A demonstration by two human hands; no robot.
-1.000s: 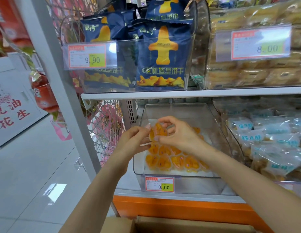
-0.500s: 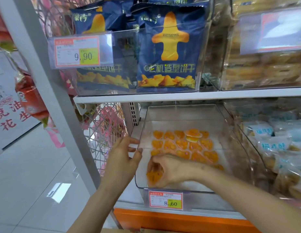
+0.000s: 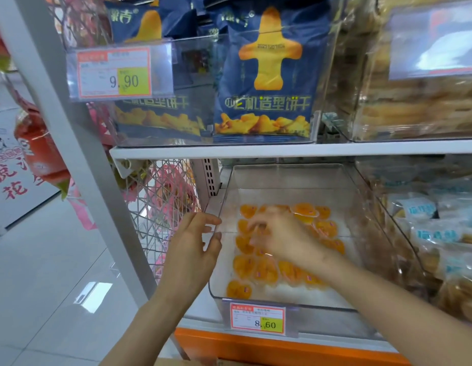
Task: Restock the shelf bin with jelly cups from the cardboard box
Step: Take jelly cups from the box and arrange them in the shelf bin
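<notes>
Left hand beside bin; right hand over jelly cups.

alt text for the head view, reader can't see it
A person's right hand reaches into a clear shelf bin over orange jelly cups, too blurred to show a grip, while the left hand is open at the bin's left wall. The bin's price tag reads 8.60; blue snack bags stand on the shelf above.
</notes>
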